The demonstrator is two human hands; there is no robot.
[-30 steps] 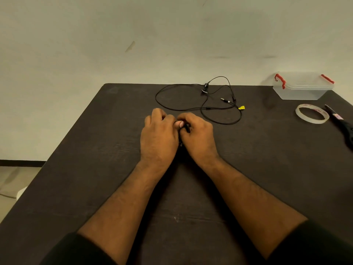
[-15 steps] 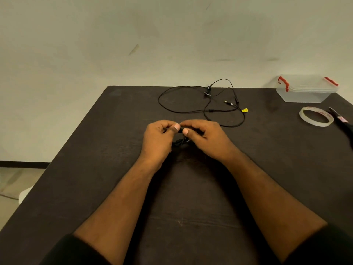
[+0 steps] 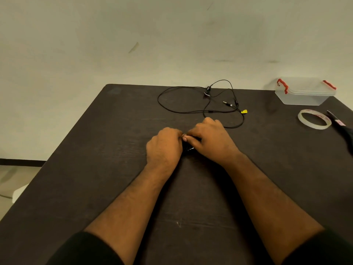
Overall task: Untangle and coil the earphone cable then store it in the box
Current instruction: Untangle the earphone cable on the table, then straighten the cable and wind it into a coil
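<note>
Table: a dark table (image 3: 95, 169) fills the view; every place below is given relative to it.
Hands: the left hand (image 3: 164, 145) and right hand (image 3: 211, 139) meet at the table's middle, fingers curled, thumbs touching, pinching a small dark bundle of cable (image 3: 189, 149) that is mostly hidden between them.
Earphone cable: a thin black earphone cable (image 3: 191, 111) lies in loose crossing loops toward the table's far edge, with a yellow tag (image 3: 244, 111) on it.
Box: a clear box (image 3: 303, 92) with red clips sits shut at the far right corner.
Other things: a tape roll (image 3: 314, 119) and dark scissors (image 3: 342, 129) lie by the right edge.
Handling: likely light, limp and springy; best pinched at a loop or near the plug, not yanked.
</note>
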